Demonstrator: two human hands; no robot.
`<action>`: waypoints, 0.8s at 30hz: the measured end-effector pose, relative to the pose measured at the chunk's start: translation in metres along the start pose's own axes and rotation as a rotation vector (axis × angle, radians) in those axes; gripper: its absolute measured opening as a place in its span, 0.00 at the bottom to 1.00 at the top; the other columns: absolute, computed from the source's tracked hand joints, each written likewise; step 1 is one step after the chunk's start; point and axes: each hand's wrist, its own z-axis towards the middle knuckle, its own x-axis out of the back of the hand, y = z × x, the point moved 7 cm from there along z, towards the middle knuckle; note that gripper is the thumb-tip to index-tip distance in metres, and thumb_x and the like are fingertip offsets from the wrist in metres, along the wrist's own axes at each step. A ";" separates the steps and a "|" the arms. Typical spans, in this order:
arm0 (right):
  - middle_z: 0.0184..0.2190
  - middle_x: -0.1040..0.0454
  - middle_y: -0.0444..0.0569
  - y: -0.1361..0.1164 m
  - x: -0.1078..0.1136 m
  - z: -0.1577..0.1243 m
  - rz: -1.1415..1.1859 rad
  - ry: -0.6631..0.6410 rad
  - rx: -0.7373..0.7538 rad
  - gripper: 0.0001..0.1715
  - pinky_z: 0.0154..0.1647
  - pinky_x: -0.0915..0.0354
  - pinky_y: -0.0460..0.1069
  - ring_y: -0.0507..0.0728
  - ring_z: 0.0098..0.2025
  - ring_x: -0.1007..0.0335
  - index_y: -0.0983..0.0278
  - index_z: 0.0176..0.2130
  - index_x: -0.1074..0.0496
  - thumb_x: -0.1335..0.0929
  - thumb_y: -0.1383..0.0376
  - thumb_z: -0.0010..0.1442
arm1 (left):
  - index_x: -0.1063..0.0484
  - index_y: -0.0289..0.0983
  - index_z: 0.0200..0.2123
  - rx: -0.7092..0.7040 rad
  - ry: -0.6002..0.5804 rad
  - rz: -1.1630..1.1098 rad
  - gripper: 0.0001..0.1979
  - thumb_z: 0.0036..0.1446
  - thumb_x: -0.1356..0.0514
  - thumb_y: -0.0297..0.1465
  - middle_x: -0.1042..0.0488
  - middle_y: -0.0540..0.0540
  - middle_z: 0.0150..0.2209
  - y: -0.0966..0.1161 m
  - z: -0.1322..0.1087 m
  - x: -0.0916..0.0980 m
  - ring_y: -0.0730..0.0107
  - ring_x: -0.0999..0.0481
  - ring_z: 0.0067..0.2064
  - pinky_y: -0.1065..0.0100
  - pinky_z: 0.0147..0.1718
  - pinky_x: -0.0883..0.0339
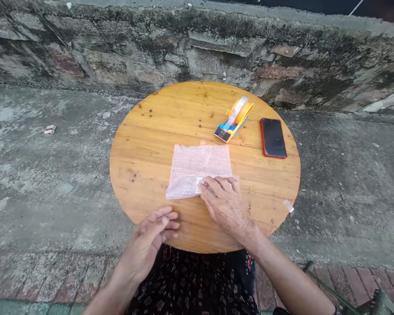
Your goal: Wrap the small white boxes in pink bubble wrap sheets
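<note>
A sheet of pinkish, see-through bubble wrap (202, 162) lies on the round wooden table, its near edge folded over. My right hand (225, 203) is on the right part of that fold, its fingers curled and closed on the wrap. A small white piece (198, 185) shows at my right fingertips, partly covered by them; I cannot make out what it is. My left hand (154, 234) hovers near the table's front edge, fingers apart and holding nothing, a little below the wrap's left corner.
A yellow and blue tape dispenser (234, 120) with a roll of tape stands behind the wrap. To its right lies a phone (273, 137) in a red case. A strip of clear tape (289, 207) hangs at the right edge of the wooden table (144, 144). A stone wall (151, 57) rises behind.
</note>
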 end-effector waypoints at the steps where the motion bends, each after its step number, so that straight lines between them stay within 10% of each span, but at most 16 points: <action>1: 0.54 0.28 0.50 0.000 0.000 0.001 -0.001 -0.011 0.004 0.15 0.55 0.47 0.59 0.60 0.51 0.38 0.63 0.51 0.31 0.35 0.67 0.65 | 0.28 0.32 0.45 0.098 -0.022 -0.087 0.22 0.48 0.32 0.34 0.23 0.37 0.46 -0.007 -0.002 -0.009 0.58 0.22 0.43 0.63 0.39 0.25; 6: 0.55 0.29 0.50 -0.001 0.003 0.005 -0.009 -0.073 0.024 0.15 0.54 0.47 0.60 0.60 0.51 0.39 0.64 0.52 0.32 0.35 0.68 0.65 | 0.28 0.29 0.41 0.205 0.025 -0.302 0.11 0.56 0.38 0.28 0.23 0.31 0.47 -0.002 0.010 -0.038 0.55 0.22 0.50 0.61 0.49 0.26; 24: 0.53 0.28 0.48 0.004 0.002 0.008 0.010 -0.064 0.078 0.15 0.51 0.46 0.60 0.60 0.49 0.38 0.62 0.51 0.32 0.35 0.69 0.64 | 0.29 0.31 0.36 0.001 0.068 0.131 0.12 0.50 0.34 0.31 0.24 0.46 0.26 0.028 0.055 -0.034 0.71 0.25 0.21 0.73 0.18 0.31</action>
